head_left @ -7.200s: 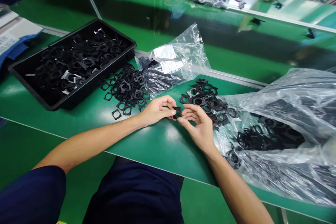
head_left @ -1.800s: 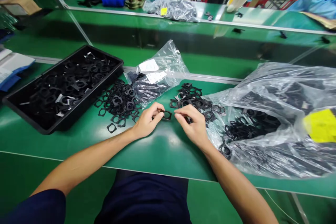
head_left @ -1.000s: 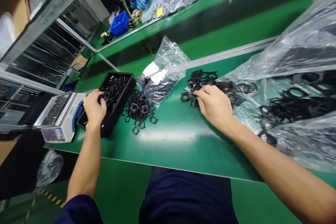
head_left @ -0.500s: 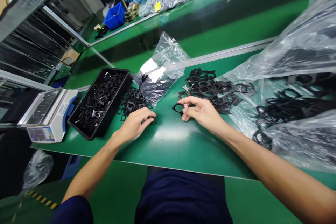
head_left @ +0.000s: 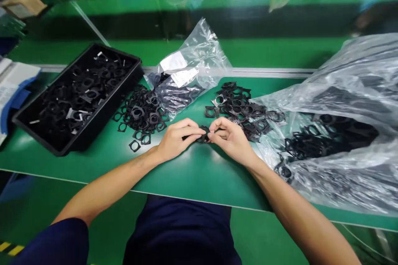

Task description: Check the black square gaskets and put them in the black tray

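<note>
My left hand and my right hand meet over the bench, fingertips almost touching. Both are closed in a pinch on a small black plastic part, which the fingers partly cover; whether it is one piece or two together I cannot tell. Just beyond my right hand lies a pile of flat black frames with round holes. To the left of my left hand, smaller black rings are heaped, a few of them loose at the near side.
A black tray full of black parts stands at left, beside a partly visible scale. Behind the rings lies a clear bag with white labels. At right a large plastic bag spills more black frames onto the green bench.
My hands have come together; my right hand has brought its black frame leftward to my left hand's dark piece. The view has turned, levelling the bench and cutting off the co-worker at the back.
</note>
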{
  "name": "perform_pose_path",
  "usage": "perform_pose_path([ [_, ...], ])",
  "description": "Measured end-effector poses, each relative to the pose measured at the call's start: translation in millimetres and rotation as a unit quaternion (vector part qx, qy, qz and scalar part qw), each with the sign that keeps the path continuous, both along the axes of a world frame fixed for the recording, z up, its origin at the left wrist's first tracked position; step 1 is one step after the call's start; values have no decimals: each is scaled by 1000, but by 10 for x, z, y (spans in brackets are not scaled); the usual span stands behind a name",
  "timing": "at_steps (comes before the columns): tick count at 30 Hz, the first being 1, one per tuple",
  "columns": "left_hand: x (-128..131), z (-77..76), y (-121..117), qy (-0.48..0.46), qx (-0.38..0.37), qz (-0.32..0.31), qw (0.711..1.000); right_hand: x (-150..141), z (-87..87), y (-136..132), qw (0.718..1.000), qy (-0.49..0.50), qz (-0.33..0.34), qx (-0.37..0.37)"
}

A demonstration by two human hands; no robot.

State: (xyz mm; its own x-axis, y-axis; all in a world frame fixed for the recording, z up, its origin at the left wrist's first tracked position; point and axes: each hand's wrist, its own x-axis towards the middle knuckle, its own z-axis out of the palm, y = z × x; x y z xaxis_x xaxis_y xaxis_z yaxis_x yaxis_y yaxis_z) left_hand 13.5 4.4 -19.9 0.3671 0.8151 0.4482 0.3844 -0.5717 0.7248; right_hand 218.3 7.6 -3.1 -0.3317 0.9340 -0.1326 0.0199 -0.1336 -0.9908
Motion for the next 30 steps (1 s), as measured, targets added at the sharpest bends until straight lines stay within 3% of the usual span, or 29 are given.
perform_pose_path([
  [3, -20, -27, -9, 6, -12, -4, 1000, -25, 33, -26, 1000, -4, 28, -11],
  [16, -8, -55, -6, -50, 0, 6, 999, -27, -2, -56, 998, -38, -20, -36],
  [30, -22, -17, -3, -15, 29, 21, 999, -64, 22, -57, 993, 70, -23, -93],
])
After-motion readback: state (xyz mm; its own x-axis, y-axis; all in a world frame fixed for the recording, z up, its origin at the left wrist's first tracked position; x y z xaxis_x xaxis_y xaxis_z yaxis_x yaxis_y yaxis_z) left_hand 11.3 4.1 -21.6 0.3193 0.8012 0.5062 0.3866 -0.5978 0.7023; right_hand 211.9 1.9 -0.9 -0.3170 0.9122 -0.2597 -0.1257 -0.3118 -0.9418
